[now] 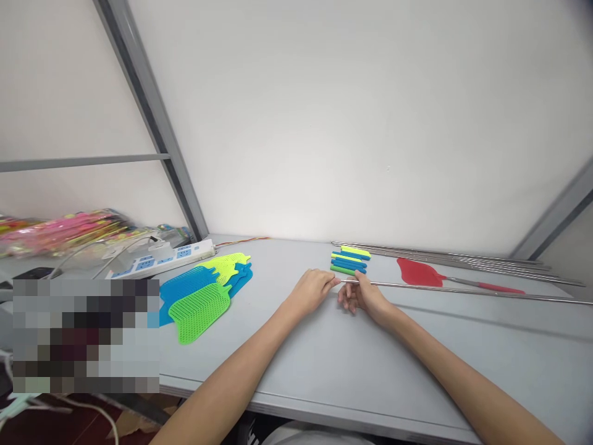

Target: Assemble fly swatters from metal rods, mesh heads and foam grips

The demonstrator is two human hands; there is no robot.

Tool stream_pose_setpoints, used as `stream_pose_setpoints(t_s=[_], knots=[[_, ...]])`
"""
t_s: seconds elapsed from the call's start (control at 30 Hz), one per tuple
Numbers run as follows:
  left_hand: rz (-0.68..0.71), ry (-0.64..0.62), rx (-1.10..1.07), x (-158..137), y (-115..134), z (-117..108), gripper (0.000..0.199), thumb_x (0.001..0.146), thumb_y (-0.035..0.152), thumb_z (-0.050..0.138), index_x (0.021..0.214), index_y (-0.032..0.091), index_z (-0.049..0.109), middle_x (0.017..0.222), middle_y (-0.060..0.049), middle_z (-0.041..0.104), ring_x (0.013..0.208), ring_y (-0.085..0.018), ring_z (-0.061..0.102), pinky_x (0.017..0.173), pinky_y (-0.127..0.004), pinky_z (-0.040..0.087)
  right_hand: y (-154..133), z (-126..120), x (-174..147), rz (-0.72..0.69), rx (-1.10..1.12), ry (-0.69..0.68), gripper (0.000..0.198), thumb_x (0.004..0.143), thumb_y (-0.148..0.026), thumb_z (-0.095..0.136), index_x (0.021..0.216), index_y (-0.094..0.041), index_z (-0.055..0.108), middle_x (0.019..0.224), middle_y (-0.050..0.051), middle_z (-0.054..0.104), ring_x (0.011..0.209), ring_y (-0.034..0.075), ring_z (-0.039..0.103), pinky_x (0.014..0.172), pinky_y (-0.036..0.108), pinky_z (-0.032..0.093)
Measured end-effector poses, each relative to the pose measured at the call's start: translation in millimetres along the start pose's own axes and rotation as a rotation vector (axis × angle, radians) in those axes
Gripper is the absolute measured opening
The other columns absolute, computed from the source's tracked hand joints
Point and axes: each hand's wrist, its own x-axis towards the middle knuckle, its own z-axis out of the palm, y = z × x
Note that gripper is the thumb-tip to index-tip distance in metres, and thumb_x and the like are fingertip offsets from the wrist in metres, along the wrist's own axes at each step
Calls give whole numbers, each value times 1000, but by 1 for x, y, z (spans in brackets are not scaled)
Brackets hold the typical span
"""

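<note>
So, nearest on the grey metal-edged desk [301, 364], off left, is a bright green perforated plastic swatter head [201, 315]. Then the hands: left hand [316, 287] has its fingertips clamped on the left end of a thin shiny silver metal rod [467, 291], right hand [364, 296] pinching it just beside, lower fingers loose. Probably to steady that end. Shadow says the rod's off the desk; long axis left to right, other end pointing out past the right edge. Behind: red swatter [419, 273], blue-yellow-green tubes [349, 264], spare silver rods [463, 257], likely within easy reach.
</note>
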Motion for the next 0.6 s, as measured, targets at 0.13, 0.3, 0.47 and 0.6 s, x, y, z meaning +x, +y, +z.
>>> stream_pose_setpoints(t_s=[0.13, 0.3, 0.47, 0.6], knots=[[19, 9, -13, 0, 2, 0, 38, 84, 33, 22, 58, 17, 45, 58, 0, 51, 55, -11, 43, 58, -23, 28, 0, 2, -1, 12, 7, -17, 48, 73, -53, 23, 51, -15, 43, 63, 10, 58, 46, 13, 50, 37, 23, 34], [33, 3, -88, -1, 8, 1, 39, 84, 30, 22, 56, 17, 45, 56, 1, 53, 54, -10, 44, 58, -22, 29, -1, 5, -4, -10, -5, -25, 48, 75, -51, 22, 51, -15, 44, 61, 9, 57, 47, 13, 51, 38, 22, 34], [26, -43, -225, -2, 15, -2, 41, 85, 32, 20, 60, 18, 50, 56, 2, 56, 57, -10, 48, 62, -21, 32, 2, 7, -4, -28, -17, -43, 48, 76, -50, 21, 53, -15, 44, 59, 8, 55, 47, 13, 51, 37, 22, 34], [12, -48, -268, -2, 17, -3, 42, 85, 33, 20, 61, 18, 51, 54, 2, 56, 57, -9, 48, 64, -21, 32, 4, 6, -2, -23, -20, -50, 49, 76, -50, 20, 52, -14, 43, 58, 8, 55, 46, 14, 51, 37, 23, 34]])
